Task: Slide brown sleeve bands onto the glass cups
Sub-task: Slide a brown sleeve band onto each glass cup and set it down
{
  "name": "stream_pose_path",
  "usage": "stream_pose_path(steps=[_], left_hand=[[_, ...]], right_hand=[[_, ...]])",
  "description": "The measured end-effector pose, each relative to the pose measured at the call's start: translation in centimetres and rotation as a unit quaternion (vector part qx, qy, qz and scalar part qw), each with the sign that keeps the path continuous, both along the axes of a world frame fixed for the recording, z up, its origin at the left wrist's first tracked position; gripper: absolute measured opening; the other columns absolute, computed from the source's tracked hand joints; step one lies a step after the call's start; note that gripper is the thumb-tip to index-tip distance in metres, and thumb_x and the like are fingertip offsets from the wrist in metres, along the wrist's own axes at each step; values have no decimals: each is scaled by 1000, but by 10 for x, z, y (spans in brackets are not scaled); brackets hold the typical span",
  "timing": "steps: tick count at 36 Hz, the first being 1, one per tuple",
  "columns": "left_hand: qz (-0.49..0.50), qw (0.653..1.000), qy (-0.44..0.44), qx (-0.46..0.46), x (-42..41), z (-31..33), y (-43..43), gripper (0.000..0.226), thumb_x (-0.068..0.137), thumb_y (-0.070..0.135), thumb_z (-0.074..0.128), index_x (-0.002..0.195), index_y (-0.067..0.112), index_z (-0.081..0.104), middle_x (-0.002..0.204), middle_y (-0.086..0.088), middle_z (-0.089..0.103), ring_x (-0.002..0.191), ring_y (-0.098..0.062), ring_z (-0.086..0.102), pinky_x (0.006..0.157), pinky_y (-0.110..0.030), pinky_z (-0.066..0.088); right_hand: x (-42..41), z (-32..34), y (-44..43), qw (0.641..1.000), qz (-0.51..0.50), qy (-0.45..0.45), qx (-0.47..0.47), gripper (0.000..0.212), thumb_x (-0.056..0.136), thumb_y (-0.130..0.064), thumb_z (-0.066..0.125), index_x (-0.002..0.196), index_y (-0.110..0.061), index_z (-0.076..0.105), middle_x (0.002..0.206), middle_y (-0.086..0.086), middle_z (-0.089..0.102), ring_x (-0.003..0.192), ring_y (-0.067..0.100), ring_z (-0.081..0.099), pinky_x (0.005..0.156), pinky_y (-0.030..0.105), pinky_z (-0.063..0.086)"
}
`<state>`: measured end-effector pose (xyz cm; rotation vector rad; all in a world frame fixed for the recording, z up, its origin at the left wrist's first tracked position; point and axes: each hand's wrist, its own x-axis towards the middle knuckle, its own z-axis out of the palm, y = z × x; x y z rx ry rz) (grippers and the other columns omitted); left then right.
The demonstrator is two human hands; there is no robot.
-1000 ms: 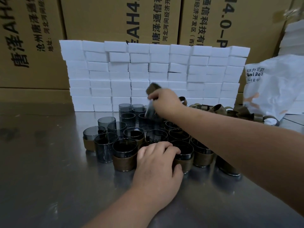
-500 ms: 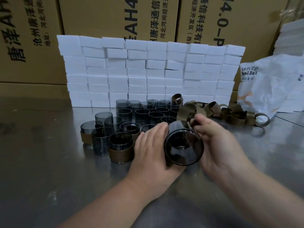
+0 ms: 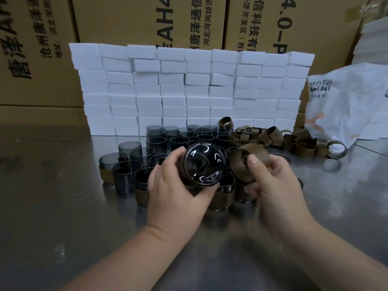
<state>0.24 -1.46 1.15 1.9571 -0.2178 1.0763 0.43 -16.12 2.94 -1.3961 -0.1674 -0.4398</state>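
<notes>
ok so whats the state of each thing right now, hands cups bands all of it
held cup, in the air, tipped on its side, no band
left hand, grips the held cup
held band, beside the held cup, not on it
right hand, pinches the held band
front cups, upright, some banded
back cups, upright, bare
loose bands, heaped on the table
white blocks, stacked in a wall

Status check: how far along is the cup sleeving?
Done: a few front cups wear bands, such as the sleeved cup. In hand: the left hand grips a glass cup, base toward the camera; the right hand pinches a brown band beside it, not yet on. Left: rows of bare cups behind and a pile of loose bands.
</notes>
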Motion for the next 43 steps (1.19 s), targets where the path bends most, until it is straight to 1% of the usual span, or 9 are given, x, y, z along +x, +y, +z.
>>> stream_pose_path(steps=[3,7,11,13,16,19,23,33,43], left_hand=[[-8,1000,9,-6,0,0,-1,83,57,49,66,129,14,44,107,37,31,108,4,34,105,-53,32],[-12,1000,13,-13,2,-1,-2,87,58,50,67,133,15,40,108,38,31,112,5,32,107,-52,30],[14,1000,-1,20,6,-6,1,84,63,46,73,133,12,41,136,-2,43,123,-3,29,109,-51,28],[30,999,-7,38,7,-7,2,80,65,47,75,131,12,45,134,-10,40,124,-19,35,106,-48,31],[52,997,-9,64,6,-6,1,78,65,58,55,130,15,48,120,-10,43,112,-18,34,96,-39,32],[64,996,-5,69,4,-4,1,77,67,56,53,129,11,50,114,-14,46,107,-29,42,93,-38,30],[84,994,1,72,4,-2,0,74,67,45,67,128,6,52,113,-18,49,105,-37,47,92,-39,30],[73,993,-8,92,5,-4,1,72,60,28,70,126,6,52,113,-17,48,100,-19,33,90,-40,32],[71,987,-42,141,2,-3,-1,75,61,24,77,127,15,43,117,3,36,101,-16,35,91,-37,31]], right_hand=[[-7,2,5,999,3,-18,-28,43,67,-59,50,75,-17,50,53,-16,54,40,-1,42,42,14,40],[-14,-1,8,993,-11,-65,-101,55,84,-65,32,75,-17,58,62,-3,61,48,3,51,42,15,39],[-13,-7,6,981,-12,-97,-168,49,80,-59,24,79,-30,63,78,-9,69,79,-3,63,65,7,45],[-14,-7,6,975,-11,-103,-197,45,81,-57,24,80,-34,62,82,-16,68,86,-5,61,71,4,43],[-18,-5,9,967,-6,-121,-224,38,87,-46,25,78,-36,61,87,-22,67,83,-6,61,69,5,44],[-21,-5,11,966,-11,-121,-230,33,91,-35,34,74,-28,61,75,-20,64,67,-6,58,56,6,40],[-21,-6,12,987,36,-53,-150,27,85,8,55,77,-15,64,56,-8,63,46,-4,53,42,9,38],[-18,-9,8,986,4,-37,-160,21,75,-17,53,62,-8,39,51,5,41,46,15,38,41,26,33],[-18,-9,13,987,49,-15,-149,24,86,-21,47,69,-6,56,51,-4,55,45,7,51,42,19,42]])
